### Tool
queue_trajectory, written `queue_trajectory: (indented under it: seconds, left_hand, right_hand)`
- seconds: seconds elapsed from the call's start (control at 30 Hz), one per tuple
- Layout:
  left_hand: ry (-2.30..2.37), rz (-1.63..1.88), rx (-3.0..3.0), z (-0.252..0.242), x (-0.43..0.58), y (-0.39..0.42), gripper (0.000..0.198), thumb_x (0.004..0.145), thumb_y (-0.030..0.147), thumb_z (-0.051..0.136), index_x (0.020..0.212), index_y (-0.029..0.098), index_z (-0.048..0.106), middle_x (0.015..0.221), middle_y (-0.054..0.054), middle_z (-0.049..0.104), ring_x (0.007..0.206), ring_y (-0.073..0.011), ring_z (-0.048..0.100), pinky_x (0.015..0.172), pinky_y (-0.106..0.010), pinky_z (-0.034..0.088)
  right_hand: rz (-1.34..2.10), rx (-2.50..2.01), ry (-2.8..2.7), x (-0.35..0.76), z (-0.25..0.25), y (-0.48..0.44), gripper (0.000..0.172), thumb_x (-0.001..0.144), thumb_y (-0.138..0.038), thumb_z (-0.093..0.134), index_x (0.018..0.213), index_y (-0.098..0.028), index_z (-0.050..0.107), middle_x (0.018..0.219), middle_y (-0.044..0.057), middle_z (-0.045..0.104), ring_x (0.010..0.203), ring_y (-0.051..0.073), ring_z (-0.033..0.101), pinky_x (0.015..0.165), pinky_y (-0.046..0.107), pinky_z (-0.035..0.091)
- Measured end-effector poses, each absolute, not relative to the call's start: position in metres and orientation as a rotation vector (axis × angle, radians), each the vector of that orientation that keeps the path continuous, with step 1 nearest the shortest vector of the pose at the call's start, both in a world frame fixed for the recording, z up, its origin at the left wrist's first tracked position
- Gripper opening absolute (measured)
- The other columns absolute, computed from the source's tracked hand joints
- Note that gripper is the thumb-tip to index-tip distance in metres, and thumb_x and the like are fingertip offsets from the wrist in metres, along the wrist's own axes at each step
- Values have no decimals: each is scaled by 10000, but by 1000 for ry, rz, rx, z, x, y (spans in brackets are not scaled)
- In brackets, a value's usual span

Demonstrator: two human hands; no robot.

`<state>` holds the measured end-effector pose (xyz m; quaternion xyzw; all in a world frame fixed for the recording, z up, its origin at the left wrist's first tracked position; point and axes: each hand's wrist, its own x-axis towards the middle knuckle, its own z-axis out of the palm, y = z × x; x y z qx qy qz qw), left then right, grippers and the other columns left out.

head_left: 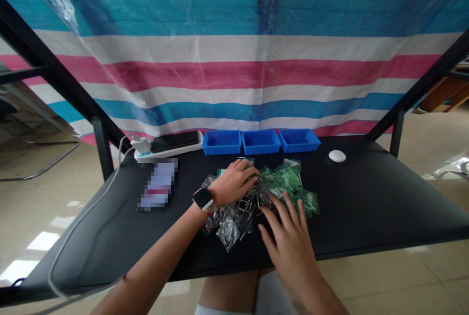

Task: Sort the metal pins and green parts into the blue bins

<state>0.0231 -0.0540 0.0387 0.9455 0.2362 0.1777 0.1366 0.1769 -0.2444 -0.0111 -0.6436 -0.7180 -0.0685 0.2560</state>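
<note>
A pile of small clear plastic packets [229,229] with thin metal pieces in them lies at the middle of the black table, mixed with green packets [289,178] on its right side. My left hand [234,180], with a watch on the wrist, rests over the pile's upper left, fingers stretched across the packets. Beside the pile's lower right, my right hand [289,232] is spread, its fingertips close to the packets. I see nothing held in either hand. Some packets are hidden under my left hand.
Along the back edge stand three blue trays [222,143]. To their left lies a white power strip [168,145] with a dark phone on it. A blurred-out phone [158,184] lies on the left, and a white mouse [337,156] on the right. A white cable [84,212] crosses the table's left side.
</note>
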Motion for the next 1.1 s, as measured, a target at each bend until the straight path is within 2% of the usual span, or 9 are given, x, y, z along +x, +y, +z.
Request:
queue_trajectory:
  seconds: [0.17, 0.3, 0.4, 0.5, 0.6, 0.73, 0.83, 1.0, 1.1]
  left_hand:
    - [769, 611, 2542, 40, -12, -71, 231, 1077, 313, 482, 1177, 218, 667, 1188, -104, 694, 1134, -251, 661, 1073, -442, 542]
    - [816, 656, 2554, 44, -38, -86, 275, 1066, 297, 503, 1286, 248, 662, 1336, -73, 712, 1330, -255, 629, 1311, -561, 299]
    - [974, 557, 2656, 45, -62, -102, 525, 1039, 457, 598, 1548, 346, 537, 1624, -49, 535, 1584, -352, 369, 1321, -664, 199]
    - [1053, 392, 2695, 39, -80, -121, 887, 904, 694, 703, 1671, 432, 342, 1774, -35, 287, 1633, -459, 195, 1278, -748, 205]
    - [1036, 315, 2732, 27, -80, -139, 1061, 808, 786, 735, 1696, 435, 273, 1806, -65, 166, 1630, -515, 131, 1249, -778, 232]
    - [1058, 367, 2751, 18, -53, -153, 994, 865, 722, 726, 1698, 419, 275, 1799, -91, 183, 1628, -513, 146, 1243, -791, 225]
    - [1015, 419, 2730, 14, -26, -157, 965, 827, 746, 748, 1651, 395, 390, 1737, -121, 318, 1614, -497, 211, 1256, -781, 219]
    - [1268, 611, 2641, 3, 14, -164, 744, 842, 669, 780, 1436, 265, 587, 1579, -177, 477, 1567, -490, 307, 1240, -794, 232]
    - [1450, 708, 2578, -2, 33, -168, 657, 865, 652, 761, 1338, 222, 611, 1507, -201, 517, 1536, -510, 336, 1223, -813, 233]
  right_hand:
    - [-109, -1718, -1964, 211, -10, -230, 346, 1075, -222, 490, 1374, -271, 655, 1543, 90, 579, 1572, 389, 376, 1239, 698, 397]
    - [-54, -1645, -1945, 229, -1, -222, 418, 1058, -212, 500, 1453, -298, 608, 1558, 100, 542, 1556, 351, 411, 1241, 638, 430]
    - [-112, -1663, -1864, 249, 5, -221, 545, 1021, -339, 615, 1556, -345, 515, 1649, 97, 443, 1558, 382, 398, 1232, 660, 422]
    - [-106, -1773, -1836, 274, 2, -213, 819, 988, -512, 670, 1692, -339, 288, 1759, 120, 262, 1609, 444, 274, 1233, 722, 361]
    - [-30, -1829, -1932, 295, -6, -191, 845, 1032, -584, 584, 1721, -296, 187, 1781, 167, 184, 1639, 455, 159, 1245, 741, 296]
    - [50, -1652, -2099, 293, -11, -154, 680, 1082, -546, 502, 1672, -256, 324, 1688, 195, 364, 1595, 391, 327, 1257, 670, 339]
    - [91, -1496, -2140, 277, -6, -134, 614, 1081, -521, 518, 1623, -252, 413, 1536, 181, 513, 1496, 352, 467, 1215, 593, 442]
    - [86, -1444, -2187, 253, -2, -113, 585, 1076, -532, 530, 1583, -245, 481, 1466, 168, 565, 1404, 346, 544, 1172, 565, 483]
    - [18, -1496, -2154, 244, -3, -105, 581, 1064, -566, 545, 1536, -227, 552, 1436, 172, 586, 1382, 360, 553, 1172, 565, 472]
